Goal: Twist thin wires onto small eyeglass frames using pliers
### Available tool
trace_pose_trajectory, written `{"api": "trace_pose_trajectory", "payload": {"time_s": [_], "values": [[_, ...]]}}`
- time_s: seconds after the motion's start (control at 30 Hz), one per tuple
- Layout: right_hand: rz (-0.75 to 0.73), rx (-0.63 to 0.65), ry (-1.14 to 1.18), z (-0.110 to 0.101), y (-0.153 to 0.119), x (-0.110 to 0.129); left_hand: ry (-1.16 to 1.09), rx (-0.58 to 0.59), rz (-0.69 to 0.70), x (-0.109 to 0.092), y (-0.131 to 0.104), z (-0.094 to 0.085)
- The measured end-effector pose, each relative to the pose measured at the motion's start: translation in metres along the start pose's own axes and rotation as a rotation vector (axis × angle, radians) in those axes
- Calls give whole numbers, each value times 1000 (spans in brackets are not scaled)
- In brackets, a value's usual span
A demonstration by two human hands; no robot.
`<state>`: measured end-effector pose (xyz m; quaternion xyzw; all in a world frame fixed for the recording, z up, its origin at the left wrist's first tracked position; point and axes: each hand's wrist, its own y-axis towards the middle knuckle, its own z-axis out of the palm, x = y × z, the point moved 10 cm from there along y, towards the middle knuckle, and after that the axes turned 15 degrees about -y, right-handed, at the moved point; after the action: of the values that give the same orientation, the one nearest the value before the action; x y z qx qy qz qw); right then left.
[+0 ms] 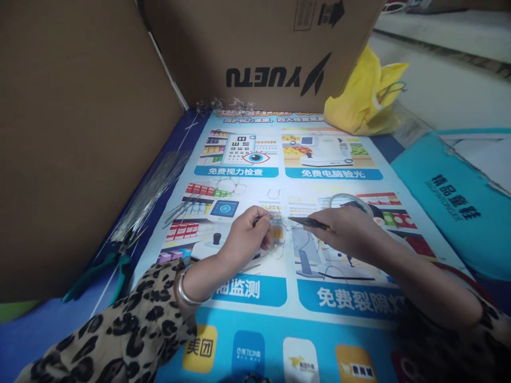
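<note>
My left hand [247,234] is closed in a pinch on a thin wire [281,217], whose fine end sticks out to the right of the fingertips. In my right hand [349,226] is a pair of needle-nose pliers [309,222], the dark pointed jaws aimed left at the wire. The jaws' tips come close to the wire; whether they touch it I cannot tell. The palm hides the pliers' handles. Several thin bent wire pieces [273,194] lie on the printed sheet [255,314] around both hands.
At left lie a bundle of straight wires [154,183] and teal-handled pliers [120,260]. Cardboard [255,42] stands at the back and left. A round coil or roll [351,198] sits behind my right hand. A yellow bag [361,101] and teal box [451,197] are at right.
</note>
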<state>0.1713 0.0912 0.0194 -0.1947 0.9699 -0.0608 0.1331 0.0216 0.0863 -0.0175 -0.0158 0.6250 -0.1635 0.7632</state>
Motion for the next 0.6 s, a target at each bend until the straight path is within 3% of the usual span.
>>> {"api": "trace_pose_trajectory", "payload": {"time_s": [0.1,0.4,0.6], "values": [[-35,-33,-34,-3,1,2,-31,-9,-8,-1,0,-1],[-111,-329,-362,-32,-11,19,-85,-16,-41,0,1,-1],[-128,-412,-444,-34,-14,28,-76,-5,-60,2,1,-1]]}}
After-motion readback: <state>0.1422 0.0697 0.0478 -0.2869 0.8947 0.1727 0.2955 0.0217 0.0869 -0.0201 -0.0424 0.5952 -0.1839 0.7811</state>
